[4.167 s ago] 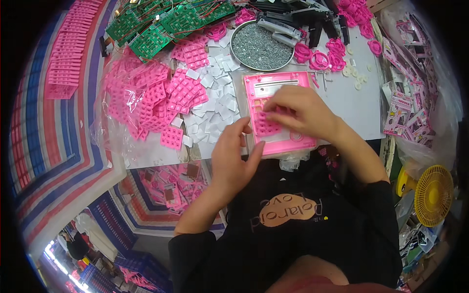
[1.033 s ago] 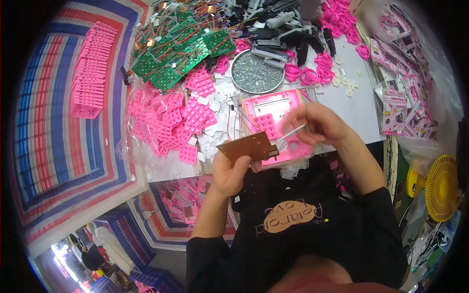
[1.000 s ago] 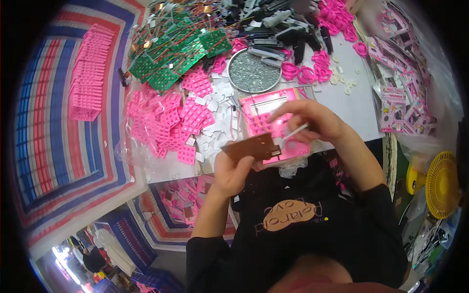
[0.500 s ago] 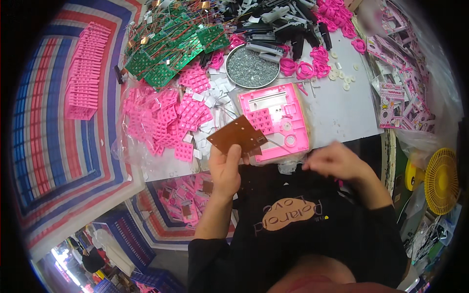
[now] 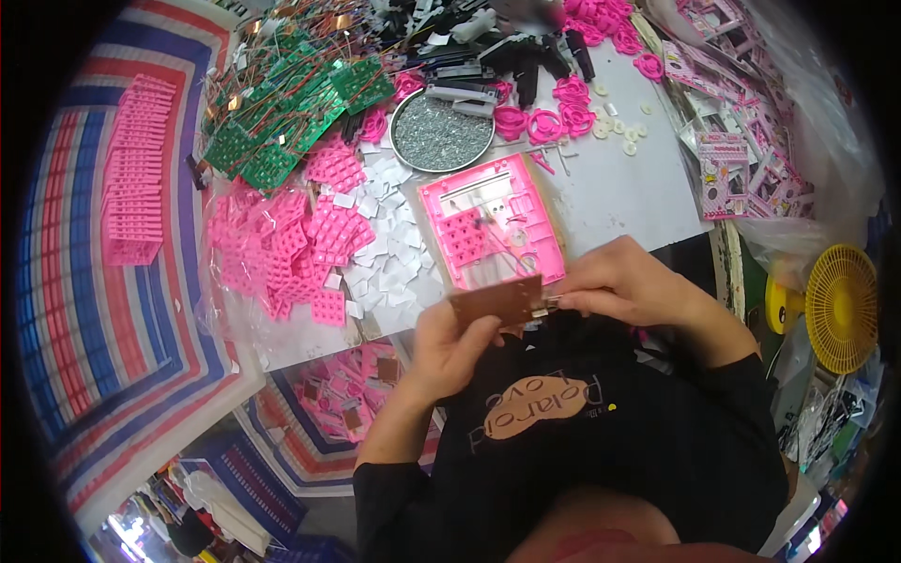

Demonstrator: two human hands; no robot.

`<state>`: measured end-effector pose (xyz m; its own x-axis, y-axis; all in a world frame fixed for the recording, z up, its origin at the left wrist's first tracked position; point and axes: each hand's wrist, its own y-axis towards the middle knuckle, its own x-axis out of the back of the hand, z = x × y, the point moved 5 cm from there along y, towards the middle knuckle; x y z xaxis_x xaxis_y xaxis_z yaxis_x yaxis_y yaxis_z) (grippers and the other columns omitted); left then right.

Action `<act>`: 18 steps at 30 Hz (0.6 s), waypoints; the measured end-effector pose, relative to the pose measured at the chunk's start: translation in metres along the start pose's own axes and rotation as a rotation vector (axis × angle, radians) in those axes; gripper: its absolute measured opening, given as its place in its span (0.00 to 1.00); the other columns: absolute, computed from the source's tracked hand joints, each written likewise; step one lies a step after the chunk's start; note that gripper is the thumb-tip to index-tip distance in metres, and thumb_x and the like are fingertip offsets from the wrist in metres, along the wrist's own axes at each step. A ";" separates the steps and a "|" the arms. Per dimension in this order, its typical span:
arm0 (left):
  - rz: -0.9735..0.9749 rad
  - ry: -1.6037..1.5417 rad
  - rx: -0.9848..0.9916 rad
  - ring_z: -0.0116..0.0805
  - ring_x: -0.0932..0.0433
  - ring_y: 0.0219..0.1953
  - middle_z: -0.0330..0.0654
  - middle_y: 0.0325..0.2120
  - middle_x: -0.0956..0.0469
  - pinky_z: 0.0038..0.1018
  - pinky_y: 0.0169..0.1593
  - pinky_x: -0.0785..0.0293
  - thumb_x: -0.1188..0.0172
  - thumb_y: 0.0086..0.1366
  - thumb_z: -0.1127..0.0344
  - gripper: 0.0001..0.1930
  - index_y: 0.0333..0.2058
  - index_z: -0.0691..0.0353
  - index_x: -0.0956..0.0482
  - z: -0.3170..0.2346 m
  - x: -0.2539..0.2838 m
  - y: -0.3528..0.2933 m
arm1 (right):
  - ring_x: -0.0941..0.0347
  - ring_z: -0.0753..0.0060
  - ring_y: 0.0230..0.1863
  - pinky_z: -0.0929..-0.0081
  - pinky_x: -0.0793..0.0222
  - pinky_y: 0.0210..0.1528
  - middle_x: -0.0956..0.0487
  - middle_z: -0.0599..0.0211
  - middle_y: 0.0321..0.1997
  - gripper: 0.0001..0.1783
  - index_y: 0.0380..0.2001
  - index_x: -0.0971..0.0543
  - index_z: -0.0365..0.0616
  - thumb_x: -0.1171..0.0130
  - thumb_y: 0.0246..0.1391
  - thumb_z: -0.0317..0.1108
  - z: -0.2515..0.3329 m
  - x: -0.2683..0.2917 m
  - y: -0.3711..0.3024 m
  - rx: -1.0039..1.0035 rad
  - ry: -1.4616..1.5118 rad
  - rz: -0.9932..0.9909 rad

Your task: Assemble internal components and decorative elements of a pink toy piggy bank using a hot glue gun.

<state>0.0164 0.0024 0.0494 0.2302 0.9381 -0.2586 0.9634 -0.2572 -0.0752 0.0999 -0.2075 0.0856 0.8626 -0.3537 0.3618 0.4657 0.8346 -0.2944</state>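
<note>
My left hand (image 5: pixel 449 345) holds a small brown circuit board (image 5: pixel 497 301) by its lower left edge, close to my chest. My right hand (image 5: pixel 621 284) pinches the board's right end, where a small part sits between fingertips and board. Just beyond both hands a pink plastic casing (image 5: pixel 491 231) lies flat on the white table (image 5: pixel 624 192), with a grid of pink keys in its lower left part.
A round metal dish of screws (image 5: pixel 441 133) stands behind the casing. Pink keypad pieces (image 5: pixel 291 249) and white squares (image 5: pixel 387 263) lie left of it, green circuit boards (image 5: pixel 291 108) farther back. Pink rings (image 5: pixel 554 103), packaged items (image 5: pixel 741 169), a yellow fan (image 5: pixel 842 305) at right.
My left hand lifted the brown board off the pink casing and drew it toward my chest. My right hand dropped away from the casing, then came back up to the board's right end.
</note>
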 end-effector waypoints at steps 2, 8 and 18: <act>0.025 0.025 0.039 0.32 0.17 0.38 0.44 0.37 0.15 0.26 0.39 0.22 0.45 0.71 0.73 0.13 0.51 0.68 0.20 -0.001 -0.002 -0.006 | 0.26 0.49 0.53 0.57 0.30 0.54 0.20 0.54 0.53 0.31 0.59 0.23 0.40 0.34 0.58 0.48 -0.005 0.012 0.002 0.192 -0.217 -0.119; 0.217 0.572 -0.113 0.46 0.17 0.37 0.46 0.34 0.17 0.35 0.40 0.21 0.36 0.65 0.71 0.11 0.46 0.61 0.19 -0.012 -0.019 -0.002 | 0.37 0.45 0.68 0.51 0.40 0.67 0.30 0.48 0.68 0.36 0.65 0.27 0.44 0.40 0.61 0.55 0.020 0.001 0.028 0.402 0.007 0.123; -0.113 -0.350 0.385 0.45 0.27 0.64 0.57 0.60 0.28 0.36 0.66 0.32 0.48 0.75 0.71 0.31 0.72 0.63 0.49 0.050 0.002 -0.036 | 0.16 0.71 0.37 0.73 0.23 0.44 0.13 0.57 0.39 0.17 0.52 0.16 0.43 0.38 0.60 0.29 -0.024 0.014 0.120 0.203 -0.007 -0.207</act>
<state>-0.0250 0.0021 0.0034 0.0053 0.8482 -0.5296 0.8446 -0.2874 -0.4517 0.1727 -0.1224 0.0336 0.7514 -0.5233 0.4018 0.5823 0.8124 -0.0308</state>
